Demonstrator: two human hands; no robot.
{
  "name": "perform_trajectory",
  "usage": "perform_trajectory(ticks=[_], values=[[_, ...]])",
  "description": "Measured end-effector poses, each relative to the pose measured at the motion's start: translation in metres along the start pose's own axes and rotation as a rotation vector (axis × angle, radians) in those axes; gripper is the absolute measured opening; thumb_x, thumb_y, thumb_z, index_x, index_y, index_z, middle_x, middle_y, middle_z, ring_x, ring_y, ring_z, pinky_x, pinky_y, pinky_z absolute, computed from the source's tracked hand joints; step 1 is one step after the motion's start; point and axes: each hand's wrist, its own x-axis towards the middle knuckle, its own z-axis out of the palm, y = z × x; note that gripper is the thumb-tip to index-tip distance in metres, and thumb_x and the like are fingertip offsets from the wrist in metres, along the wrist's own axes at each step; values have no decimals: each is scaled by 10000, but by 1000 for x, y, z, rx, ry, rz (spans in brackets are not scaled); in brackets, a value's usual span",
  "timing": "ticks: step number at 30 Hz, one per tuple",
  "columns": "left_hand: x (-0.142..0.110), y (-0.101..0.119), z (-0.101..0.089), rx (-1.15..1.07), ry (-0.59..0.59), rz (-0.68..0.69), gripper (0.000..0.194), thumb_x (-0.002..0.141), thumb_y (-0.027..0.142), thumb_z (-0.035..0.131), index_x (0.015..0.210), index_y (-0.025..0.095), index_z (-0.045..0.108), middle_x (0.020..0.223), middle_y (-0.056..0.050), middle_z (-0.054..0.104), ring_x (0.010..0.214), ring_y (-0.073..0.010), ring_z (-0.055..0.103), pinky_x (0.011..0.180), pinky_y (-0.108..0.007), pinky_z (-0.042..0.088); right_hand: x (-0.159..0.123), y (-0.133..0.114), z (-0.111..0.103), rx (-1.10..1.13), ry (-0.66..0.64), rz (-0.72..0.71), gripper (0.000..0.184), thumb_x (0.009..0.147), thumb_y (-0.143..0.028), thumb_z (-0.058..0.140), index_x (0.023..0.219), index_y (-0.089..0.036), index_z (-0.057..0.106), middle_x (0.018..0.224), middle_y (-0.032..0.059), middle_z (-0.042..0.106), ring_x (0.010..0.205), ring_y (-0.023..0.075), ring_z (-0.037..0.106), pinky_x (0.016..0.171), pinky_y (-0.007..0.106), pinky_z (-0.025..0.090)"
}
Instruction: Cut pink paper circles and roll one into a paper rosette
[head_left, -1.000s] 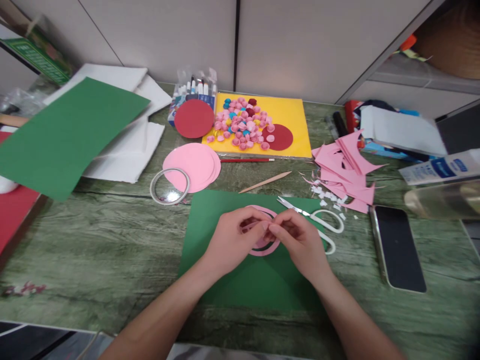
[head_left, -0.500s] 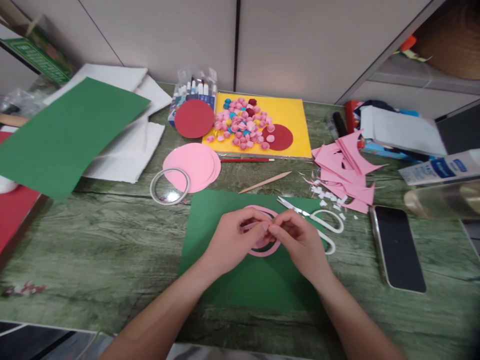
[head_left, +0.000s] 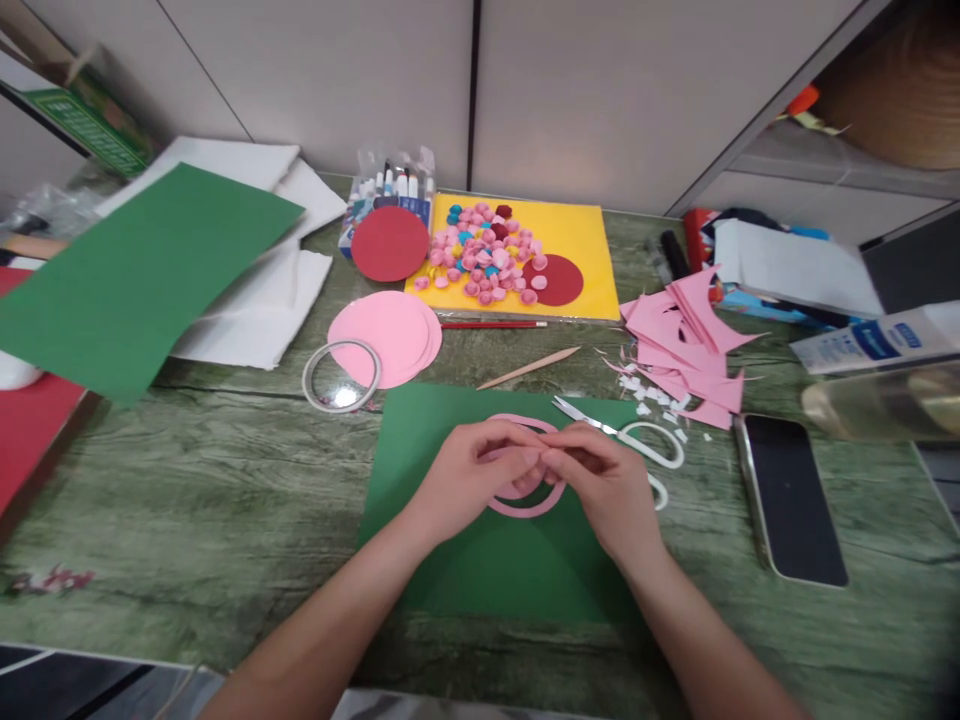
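Over a green paper sheet [head_left: 480, 575], my left hand [head_left: 474, 478] and my right hand [head_left: 604, 485] meet fingertip to fingertip. Both are closed in a pinch on a pink paper strip [head_left: 526, 511], whose curved loop hangs below and behind the fingers. The end between my fingertips is mostly hidden. White-handled scissors [head_left: 651, 445] lie just beyond my right hand, partly covered by it, blades slightly apart. A wooden stick with pointed ends [head_left: 529, 368] rests past the sheet's far edge.
Pink paper circles [head_left: 382, 335] lie under a tape roll [head_left: 341, 376]. Small rolled paper flowers [head_left: 487, 255] are heaped on a yellow pack [head_left: 592, 235]. Pink scraps [head_left: 694, 345] and a phone [head_left: 793, 498] are at right. Another green sheet [head_left: 150, 270] covers white sheets at left.
My right-hand fingers have shifted slightly at the pinch, turning a little more flat over the strip. The camera view has moved slightly; the other things stay in place.
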Motion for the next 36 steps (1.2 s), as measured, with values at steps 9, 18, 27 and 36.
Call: perform_trajectory(ticks=[9, 18, 27, 36], values=[[-2, -1, 4, 148, 61, 58, 198, 750, 256, 597, 882, 130, 672, 920, -64, 671, 839, -158, 588, 767, -254, 445, 0, 8, -4, -63, 179, -119, 21, 738, -206, 661, 737, -226, 669, 662, -17, 520, 563, 106, 485, 509, 249, 373], [-3, 2, 6, 173, 67, 88, 185, 757, 225, 585, 903, 136, 654, 986, -69, 663, 893, -159, 593, 794, -248, 446, 1, 6, -5, -8, 103, -50, 61, 718, -215, 676, 691, -211, 622, 646, -27, 482, 564, 101, 449, 506, 236, 344], [-3, 2, 6, 146, 76, 69, 172, 740, 211, 603, 881, 125, 649, 950, -80, 669, 875, -167, 598, 784, -269, 455, 2, 6, -4, 29, 88, -6, 123, 690, -229, 694, 649, -200, 582, 622, -41, 467, 528, 89, 437, 476, 217, 345], [-4, -2, 6, 137, 50, 79, 170, 739, 224, 603, 876, 132, 644, 932, -70, 662, 856, -161, 590, 749, -255, 451, 3, 2, -1, 8, 88, -8, 195, 653, -253, 712, 593, -192, 537, 593, -35, 464, 561, 102, 437, 502, 221, 356]])
